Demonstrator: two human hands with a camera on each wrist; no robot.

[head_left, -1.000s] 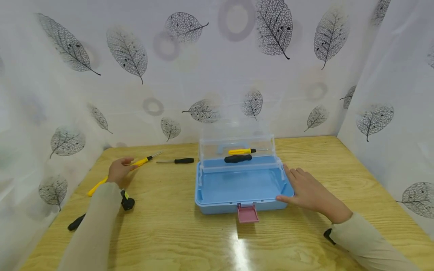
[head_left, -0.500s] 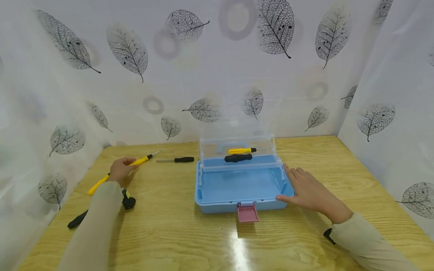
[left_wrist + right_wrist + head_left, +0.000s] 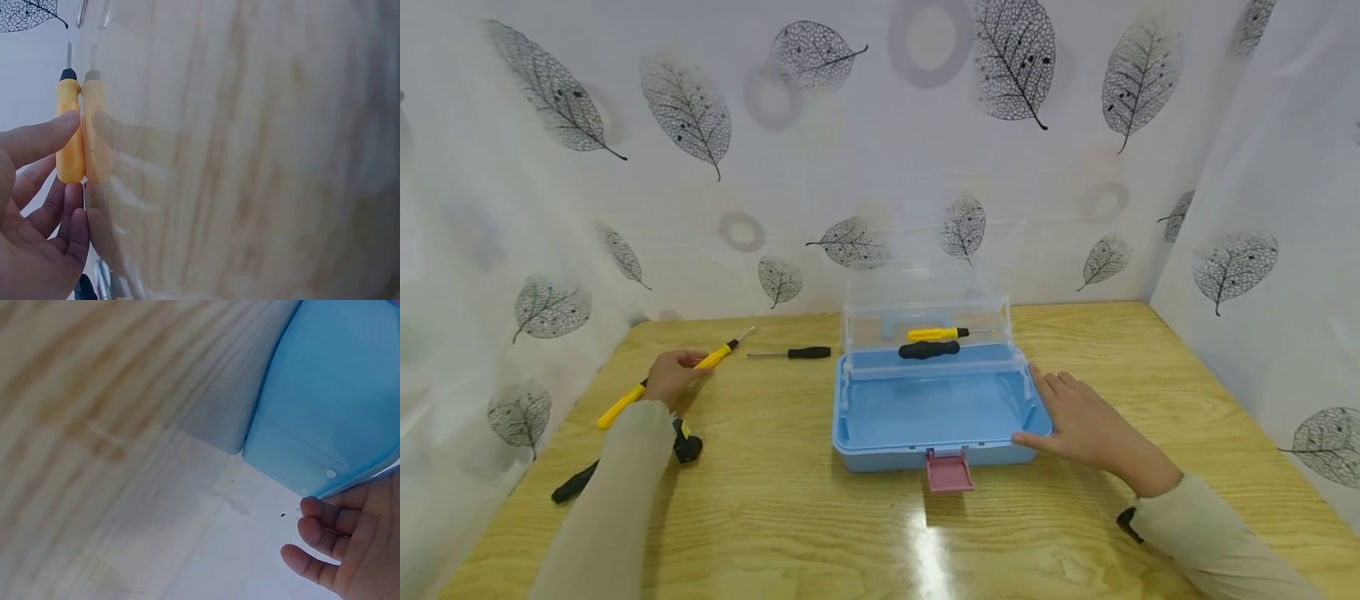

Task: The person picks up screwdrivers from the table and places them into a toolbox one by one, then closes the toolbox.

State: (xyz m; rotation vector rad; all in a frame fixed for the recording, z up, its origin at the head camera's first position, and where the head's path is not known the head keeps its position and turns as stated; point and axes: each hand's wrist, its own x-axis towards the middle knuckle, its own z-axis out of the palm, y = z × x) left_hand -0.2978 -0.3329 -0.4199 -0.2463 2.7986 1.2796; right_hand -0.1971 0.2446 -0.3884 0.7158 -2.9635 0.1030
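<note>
My left hand (image 3: 672, 379) pinches a yellow screwdriver (image 3: 718, 355) by its handle, the shaft slanting up and away to the right. In the left wrist view the thumb lies against the yellow handle (image 3: 70, 140), fingers behind it, close over the tabletop. A second yellow screwdriver (image 3: 621, 407) lies partly hidden behind that hand. My right hand (image 3: 1078, 421) rests against the right end of a blue toolbox (image 3: 880, 460), thumb on the front rim and fingers along the side. Its clear lid (image 3: 868, 321) stands open at the back; the pink latch (image 3: 950, 473) hangs down.
A yellow screwdriver (image 3: 932, 334) and a black-handled one (image 3: 928, 350) lie at the lid side of the toolbox. Left of it is a black screwdriver (image 3: 808, 352). Another black handle (image 3: 576, 483) sticks out beside the left sleeve. Leaf-patterned curtains (image 3: 820, 150) surround the wooden table (image 3: 775, 517).
The screwdriver in my left hand has tilted, its tip rising slightly. My right hand and the toolbox have stayed in place.
</note>
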